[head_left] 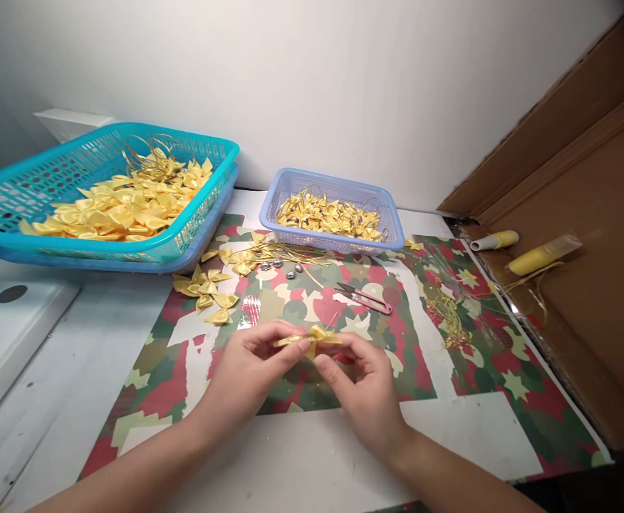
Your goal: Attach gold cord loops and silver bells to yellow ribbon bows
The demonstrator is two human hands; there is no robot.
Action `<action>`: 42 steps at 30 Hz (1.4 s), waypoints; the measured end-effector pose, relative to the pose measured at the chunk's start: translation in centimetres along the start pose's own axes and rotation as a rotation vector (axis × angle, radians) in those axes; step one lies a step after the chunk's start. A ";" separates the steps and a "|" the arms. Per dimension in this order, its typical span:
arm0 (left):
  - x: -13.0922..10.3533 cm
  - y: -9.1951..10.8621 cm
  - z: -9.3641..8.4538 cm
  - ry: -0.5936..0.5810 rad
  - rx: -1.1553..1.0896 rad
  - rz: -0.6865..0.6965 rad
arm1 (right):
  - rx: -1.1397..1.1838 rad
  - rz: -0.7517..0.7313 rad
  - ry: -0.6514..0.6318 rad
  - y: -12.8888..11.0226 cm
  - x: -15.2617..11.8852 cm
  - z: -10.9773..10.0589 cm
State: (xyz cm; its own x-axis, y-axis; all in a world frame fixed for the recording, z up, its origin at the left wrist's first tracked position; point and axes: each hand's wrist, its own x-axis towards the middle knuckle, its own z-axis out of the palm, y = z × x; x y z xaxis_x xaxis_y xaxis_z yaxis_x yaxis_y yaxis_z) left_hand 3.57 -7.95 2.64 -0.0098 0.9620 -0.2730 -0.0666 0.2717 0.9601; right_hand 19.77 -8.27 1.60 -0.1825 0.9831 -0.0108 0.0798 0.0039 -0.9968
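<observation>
Between my two hands, above the patterned sheet, is a yellow ribbon bow [320, 335]. My left hand [263, 360] pinches the bow's left side between thumb and fingers. My right hand [362, 377] is closed at its right side, fingers behind and thumb in front. A thin wire end sticks up behind the bow. Beyond my hands lie thread snips [364, 298] with a pink handle, several small silver bells [290, 273] and a bundle of gold wire ties [301, 253]. Loose yellow bows [205, 285] lie to the left.
A turquoise basket [184, 239] heaped with bows stands at back left, stacked on a blue one. A smaller lilac basket [333, 242] holds bows with wires. Gold wire scraps [454, 324] lie right. Yellow thread spools [541, 258] rest by a cardboard wall [584, 178].
</observation>
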 end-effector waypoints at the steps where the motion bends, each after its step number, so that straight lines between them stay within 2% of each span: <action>1: 0.2 -0.1 -0.1 0.036 -0.013 -0.027 | -0.036 -0.051 0.047 0.0 0.0 -0.3; 4: 0.7 -0.4 -0.4 0.086 -0.100 -0.106 | -0.081 -0.221 0.201 -0.1 0.3 -1.2; 6: 0.8 -0.4 -0.5 0.064 -0.152 -0.147 | -0.082 -0.253 0.214 -0.2 0.6 -1.6; 11: 0.8 -0.2 -0.6 -0.029 -0.070 -0.112 | -0.036 -0.018 -0.053 -0.5 1.1 -1.4; 15: 0.8 -0.2 -0.7 -0.006 0.058 -0.047 | -0.015 0.105 -0.065 -0.4 1.3 -1.4; 19: 0.6 0.3 -0.7 0.053 0.140 0.002 | -0.039 0.057 -0.107 -0.6 1.3 -1.9; 21: 0.4 0.6 -0.7 0.087 0.213 0.057 | -0.101 -0.096 -0.182 -0.9 1.1 -2.1; 23: 0.2 0.9 -0.7 0.146 0.319 0.163 | -0.199 -0.323 -0.201 -1.2 0.9 -2.4; 25: 0.0 1.0 -0.8 0.193 0.450 0.293 | -0.261 -0.515 -0.092 -1.3 0.7 -2.7; 26: 0.0 0.9 -0.8 0.204 0.510 0.365 | -0.263 -0.549 0.002 -1.3 0.8 -2.8; 28: -0.1 0.7 -0.9 0.201 0.599 0.517 | -0.237 -0.494 0.160 -1.0 1.1 -3.1; 29: -0.1 0.6 -0.9 0.189 0.628 0.589 | -0.232 -0.426 0.199 -0.9 1.3 -3.2; 31: -0.1 0.2 -0.8 0.152 0.671 0.711 | -0.259 -0.329 0.160 -0.7 1.9 -3.2; 33: -0.1 0.0 -0.7 0.105 0.708 0.776 | -0.297 -0.319 0.050 -0.6 2.3 -2.9; 37: -0.1 -0.3 -0.5 0.045 0.786 0.768 | -0.346 -0.342 -0.103 -0.6 2.5 -2.2; 42: -0.1 -0.3 -0.5 0.017 0.800 0.728 | -0.345 -0.339 -0.099 -0.3 2.3 -1.9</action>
State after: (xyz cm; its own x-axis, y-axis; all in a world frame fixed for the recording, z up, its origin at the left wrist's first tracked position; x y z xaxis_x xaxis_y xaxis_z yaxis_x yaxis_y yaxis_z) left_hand 3.13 -8.13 2.32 0.2023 0.9008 0.3843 0.6312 -0.4200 0.6520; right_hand 21.21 -5.63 1.98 -0.3457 0.8939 0.2855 0.3168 0.3976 -0.8612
